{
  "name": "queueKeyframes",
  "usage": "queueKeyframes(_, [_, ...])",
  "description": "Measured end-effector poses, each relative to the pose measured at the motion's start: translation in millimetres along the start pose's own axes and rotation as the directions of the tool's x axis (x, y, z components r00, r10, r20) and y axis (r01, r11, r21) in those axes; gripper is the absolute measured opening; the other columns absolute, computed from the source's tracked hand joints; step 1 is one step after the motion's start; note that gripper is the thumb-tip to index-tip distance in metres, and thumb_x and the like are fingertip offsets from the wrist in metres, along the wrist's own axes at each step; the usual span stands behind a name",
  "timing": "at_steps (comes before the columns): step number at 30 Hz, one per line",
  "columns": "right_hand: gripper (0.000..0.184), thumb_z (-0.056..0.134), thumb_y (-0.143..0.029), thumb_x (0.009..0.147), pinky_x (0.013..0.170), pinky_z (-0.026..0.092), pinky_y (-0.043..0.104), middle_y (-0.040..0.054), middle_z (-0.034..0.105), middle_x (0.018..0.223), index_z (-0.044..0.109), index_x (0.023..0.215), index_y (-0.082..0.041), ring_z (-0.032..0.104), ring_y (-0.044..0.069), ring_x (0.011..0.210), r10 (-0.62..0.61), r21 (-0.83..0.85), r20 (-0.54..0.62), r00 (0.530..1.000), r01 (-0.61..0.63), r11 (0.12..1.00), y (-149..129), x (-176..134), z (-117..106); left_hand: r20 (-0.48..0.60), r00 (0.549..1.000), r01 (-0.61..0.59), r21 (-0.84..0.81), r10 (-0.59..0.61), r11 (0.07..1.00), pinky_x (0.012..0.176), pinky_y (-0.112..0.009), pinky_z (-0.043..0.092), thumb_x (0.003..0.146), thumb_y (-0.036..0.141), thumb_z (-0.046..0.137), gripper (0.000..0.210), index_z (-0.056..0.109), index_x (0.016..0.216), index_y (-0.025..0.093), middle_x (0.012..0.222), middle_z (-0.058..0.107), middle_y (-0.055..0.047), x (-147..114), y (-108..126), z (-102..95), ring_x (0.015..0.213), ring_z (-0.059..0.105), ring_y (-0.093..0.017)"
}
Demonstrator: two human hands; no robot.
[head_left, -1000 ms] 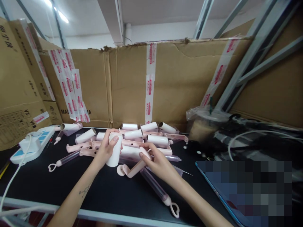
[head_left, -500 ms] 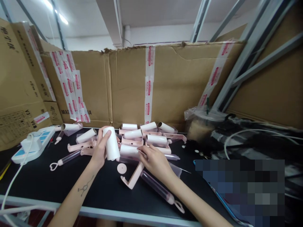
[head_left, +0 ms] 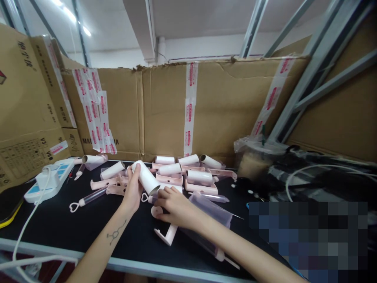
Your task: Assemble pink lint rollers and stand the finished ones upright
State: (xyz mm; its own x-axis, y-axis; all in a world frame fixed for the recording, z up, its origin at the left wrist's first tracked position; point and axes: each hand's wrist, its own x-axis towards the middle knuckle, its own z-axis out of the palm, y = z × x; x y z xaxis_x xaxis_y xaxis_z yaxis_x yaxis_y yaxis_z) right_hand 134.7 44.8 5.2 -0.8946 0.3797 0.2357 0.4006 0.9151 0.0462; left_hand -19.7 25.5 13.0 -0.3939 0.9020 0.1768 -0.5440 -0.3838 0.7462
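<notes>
My left hand (head_left: 134,190) is wrapped round a white paper roll (head_left: 146,179), tilted with its open end down to the right. Just right of it, my right hand (head_left: 172,206) hovers low with fingers bent and thumb apart. Its thumb overlaps the edge of a round pink disc (head_left: 155,211) on the table; whether it grips the disc is unclear. Below that hand is a pink L-shaped bracket (head_left: 167,236), partly covered. A clear purple tube with a pink end (head_left: 219,253) lies under my right forearm, beside a translucent purple cover (head_left: 210,208).
More white rolls (head_left: 199,177) and pink brackets (head_left: 167,179) crowd the back of the black table (head_left: 97,228). A power strip (head_left: 63,177) with a white cable stands left. A lidded drink cup (head_left: 255,161) and black plastic bags (head_left: 318,177) occupy the right. Cardboard (head_left: 165,110) walls the back.
My right hand has moved left and down from the bracket to the pink disc. The roll in my left hand has tilted, its lower end swinging right. The view has shifted slightly.
</notes>
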Motion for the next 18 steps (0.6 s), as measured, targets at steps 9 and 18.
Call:
queueKeyframes(9, [0.034, 0.069, -0.026, 0.065, 0.078, 0.037, 0.032, 0.0080, 0.058, 0.096, 0.060, 0.095, -0.015, 0.051, 0.024, 0.093, -0.060, 0.101, 0.242, 0.968, 0.037, 0.994, 0, 17, -6, -0.026, 0.999, -0.024, -0.114, 0.021, 0.993, 0.064, -0.024, 0.049, 0.063, 0.026, 0.074, 0.036, 0.048, 0.087, 0.021, 0.090, 0.059, 0.001, 3, 7, -2.0, 0.075, 0.060, -0.011])
queueKeyframes(18, [0.034, 0.069, -0.029, 0.068, 0.075, 0.044, 0.031, 0.0082, 0.058, 0.097, 0.061, 0.098, -0.015, 0.056, 0.021, 0.086, -0.072, 0.247, 0.135, 0.988, 0.037, 0.968, 6, 15, -13, 0.044, 0.999, -0.020, -0.073, 0.023, 0.997, 0.072, -0.027, 0.051, 0.070, 0.030, 0.068, 0.037, 0.056, 0.104, 0.022, 0.101, 0.060, -0.005, 3, 9, -1.4, 0.085, 0.060, -0.015])
